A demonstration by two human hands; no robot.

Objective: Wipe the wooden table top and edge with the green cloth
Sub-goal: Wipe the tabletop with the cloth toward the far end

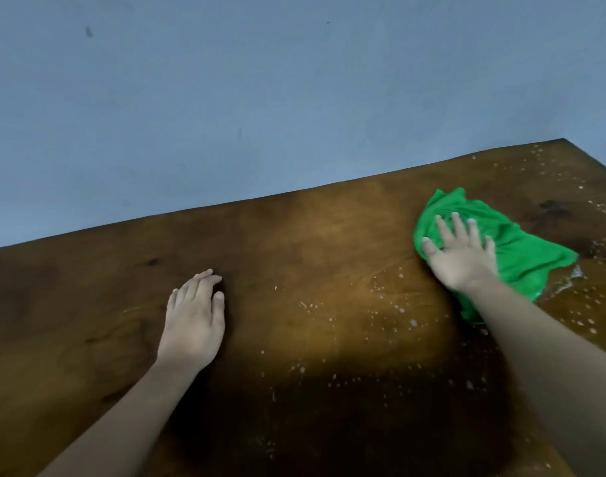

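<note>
1. The green cloth (521, 249) lies bunched on the wooden table top (294, 242), toward the table's far right corner, well clear of its far edge along the blue wall (225, 98).
2. The right hand (461, 253) lies flat on the cloth's near left part, fingers spread wide and palm down. It pins the cloth by pressure and does not pinch it; no fold is taken between the fingers.
3. The left hand (193, 325) rests palm down on bare wood, well apart from the cloth on its left, fingers together and holding nothing. It looks to be bracing the body.
4. White specks and droplets (411, 321) dot the wood just beside the cloth on its near side and beyond it toward the corner. A wet smear shows at the cloth's right hem.
5. The cloth looks soft, light and limp, probably damp. It will likely fold and trail rather than slide as one piece, so a flat palm over its middle suits the top.
6. For the edge, I judge that wrapping it over the fingers would serve better.
</note>
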